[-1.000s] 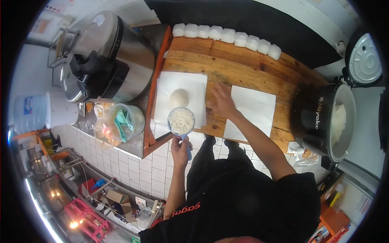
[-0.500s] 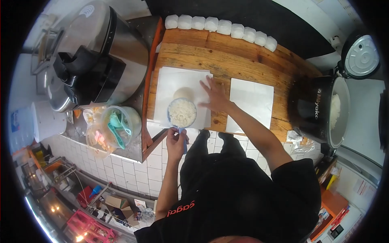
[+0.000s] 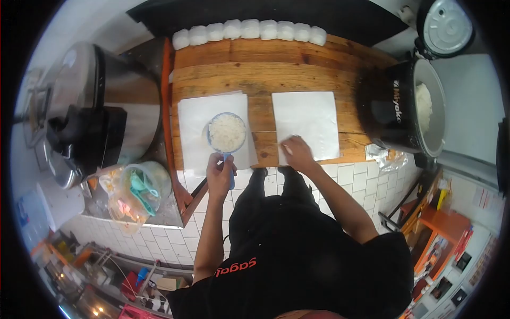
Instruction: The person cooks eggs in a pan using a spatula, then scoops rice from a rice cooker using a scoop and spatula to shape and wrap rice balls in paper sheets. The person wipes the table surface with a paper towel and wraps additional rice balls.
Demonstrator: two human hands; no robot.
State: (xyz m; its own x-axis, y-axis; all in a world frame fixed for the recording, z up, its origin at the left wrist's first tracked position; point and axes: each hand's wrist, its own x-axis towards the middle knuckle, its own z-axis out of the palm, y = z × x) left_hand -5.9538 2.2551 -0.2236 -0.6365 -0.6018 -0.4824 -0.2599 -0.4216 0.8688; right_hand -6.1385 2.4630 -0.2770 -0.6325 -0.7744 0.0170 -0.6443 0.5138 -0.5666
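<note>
My left hand (image 3: pixel 219 171) grips the blue handle of a round measuring scoop (image 3: pixel 227 156) heaped with white rice (image 3: pixel 227 133). The scoop is over the left stack of white paper sheets (image 3: pixel 191 109); I cannot tell if it touches the paper. My right hand (image 3: pixel 298 153) is at the lower left edge of another white paper stack (image 3: pixel 306 114). Its fingers are curled in and slightly blurred, and what lies under them is hidden.
Several white wrapped bundles (image 3: pixel 249 29) line the wooden table's (image 3: pixel 223 66) back edge. An opened black Miyako rice cooker (image 3: pixel 390 106) with rice stands right. At left are a large steel cooker (image 3: pixel 133 90) and a plastic tub (image 3: pixel 163 181) holding turquoise utensils (image 3: pixel 142 194).
My right hand has moved from the left paper stack to the right stack's near edge, its spread fingers now curled. The scoop stays over the left stack. The whole view has shifted.
</note>
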